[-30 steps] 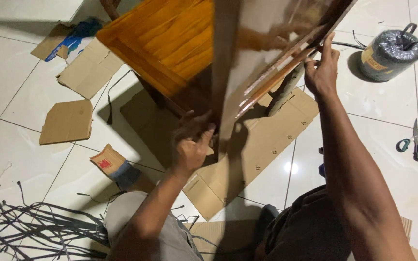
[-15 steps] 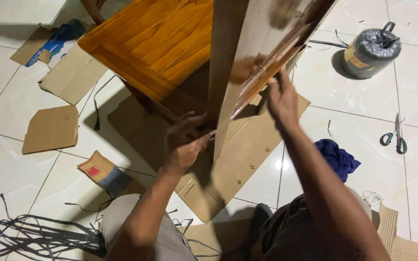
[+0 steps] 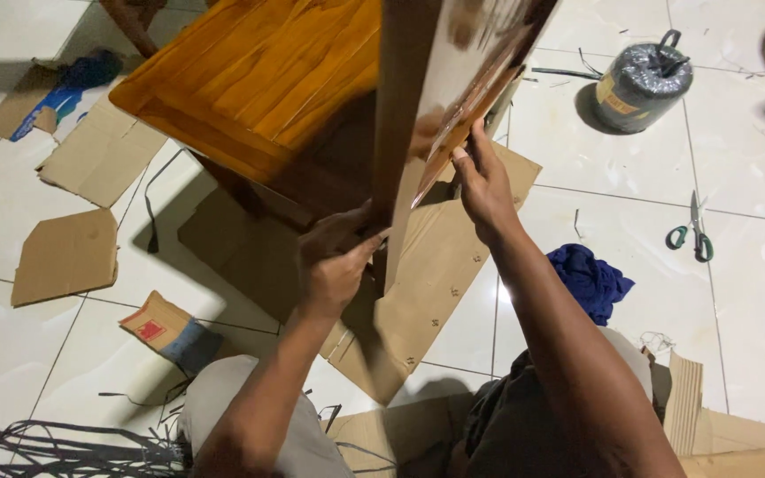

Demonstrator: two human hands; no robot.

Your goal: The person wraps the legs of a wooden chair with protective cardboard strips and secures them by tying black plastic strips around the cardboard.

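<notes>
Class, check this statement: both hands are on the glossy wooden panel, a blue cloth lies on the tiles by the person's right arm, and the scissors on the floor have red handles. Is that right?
One detail is wrong: the scissors have green handles, not red, as the head view shows. The rest stands: the left hand and right hand are on the glossy wooden panel, and the blue cloth lies on the tiles by the right arm.

A glossy brown wooden panel stands on edge against orange-varnished wooden furniture.

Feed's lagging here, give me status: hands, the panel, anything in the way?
Left hand gripping glossy wooden panel at its lower edge. Right hand flat against panel's face. Panel upright beside orange-stained wooden furniture. Cardboard sheet underneath; scissors off to the right.
</notes>
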